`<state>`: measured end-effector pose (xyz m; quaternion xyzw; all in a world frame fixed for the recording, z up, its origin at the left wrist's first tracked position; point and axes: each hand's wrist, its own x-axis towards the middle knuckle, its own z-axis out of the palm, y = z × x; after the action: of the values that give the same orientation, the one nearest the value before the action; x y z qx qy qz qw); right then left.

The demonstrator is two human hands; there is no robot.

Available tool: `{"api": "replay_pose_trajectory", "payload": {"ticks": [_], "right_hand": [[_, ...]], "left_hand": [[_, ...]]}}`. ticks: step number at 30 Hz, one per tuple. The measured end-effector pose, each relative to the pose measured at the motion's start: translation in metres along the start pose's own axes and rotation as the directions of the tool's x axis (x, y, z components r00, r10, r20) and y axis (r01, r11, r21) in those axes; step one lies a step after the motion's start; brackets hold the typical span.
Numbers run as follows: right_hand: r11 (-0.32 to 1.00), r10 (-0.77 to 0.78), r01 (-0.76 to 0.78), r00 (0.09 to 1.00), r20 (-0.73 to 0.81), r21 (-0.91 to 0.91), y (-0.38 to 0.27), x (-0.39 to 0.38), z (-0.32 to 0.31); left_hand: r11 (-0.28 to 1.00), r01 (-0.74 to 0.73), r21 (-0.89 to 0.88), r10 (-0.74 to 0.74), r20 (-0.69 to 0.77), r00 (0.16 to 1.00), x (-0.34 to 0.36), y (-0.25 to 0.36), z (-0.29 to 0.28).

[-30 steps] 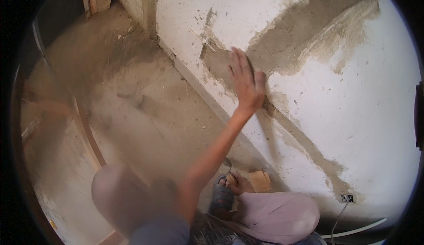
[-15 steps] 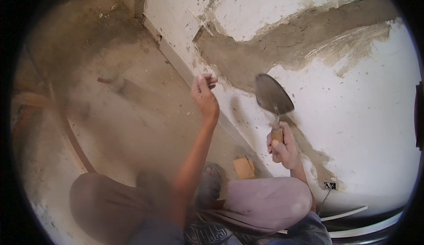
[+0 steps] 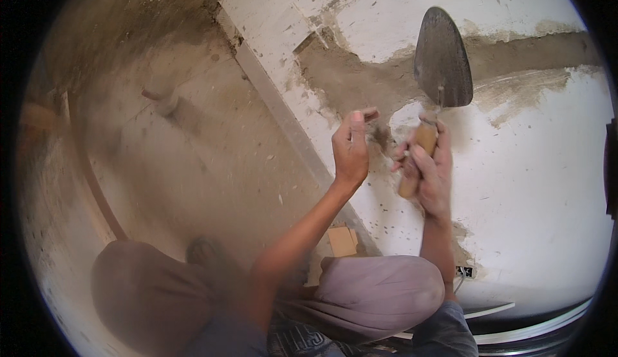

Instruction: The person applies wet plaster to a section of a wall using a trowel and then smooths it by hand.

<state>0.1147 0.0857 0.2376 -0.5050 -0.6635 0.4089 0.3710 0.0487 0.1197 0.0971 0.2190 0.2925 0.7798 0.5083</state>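
Observation:
My right hand (image 3: 434, 180) is wrapped round the wooden handle (image 3: 425, 137) of a trowel. The dark, rounded trowel blade (image 3: 444, 57) points up in front of the wall, hiding part of a grey mortar strip (image 3: 515, 57). Left of it, my left hand (image 3: 351, 154) is raised with loosely bent fingers, partly open, and no object shows in it. That hand is near the lower edge of the mortar patch (image 3: 347, 80); whether it touches the wall is unclear.
A white wall (image 3: 528, 177) spattered with mortar meets the dusty floor (image 3: 219, 144) along a grey skirting strip (image 3: 283, 119). A small cardboard piece (image 3: 343, 242) lies beside my knee. Low on the wall sits a socket box (image 3: 464, 271) with wires, near white conduits (image 3: 547, 331).
Both hands have moved up; the left has also gone right, closer to the trowel. The blade has risen across the mortar strip and turned more upright. The view has shifted slightly.

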Motion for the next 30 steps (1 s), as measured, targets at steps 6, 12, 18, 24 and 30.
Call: {"api": "replay_pose_trajectory", "payload": {"ticks": [6, 12, 18, 24, 30], "right_hand": [[0.997, 0.060, -0.061, 0.998, 0.015, 0.053, 0.061, 0.044, 0.051], [0.947, -0.313, 0.301, 0.944, -0.101, -0.113, 0.113, 0.068, 0.086], [0.907, -0.420, 0.405, 0.894, -0.155, -0.119, 0.119, 0.070, 0.099], [0.928, -0.370, 0.372, 0.906, -0.205, -0.032, 0.107, 0.071, 0.098], [0.928, -0.346, 0.319, 0.929, -0.128, -0.191, 0.113, 0.073, 0.089]], "left_hand": [[0.956, 0.060, -0.289, -0.133, -0.243, 0.961, 0.035, 0.031, -0.023], [0.946, -0.030, -0.322, -0.153, -0.528, 0.835, 0.061, 0.040, -0.081], [0.931, -0.033, -0.364, -0.185, -0.547, 0.816, 0.066, 0.043, -0.087], [0.935, 0.012, -0.355, -0.221, -0.555, 0.802, 0.062, 0.035, -0.085], [0.936, 0.021, -0.350, -0.229, -0.565, 0.793, 0.061, 0.031, -0.085]]}}
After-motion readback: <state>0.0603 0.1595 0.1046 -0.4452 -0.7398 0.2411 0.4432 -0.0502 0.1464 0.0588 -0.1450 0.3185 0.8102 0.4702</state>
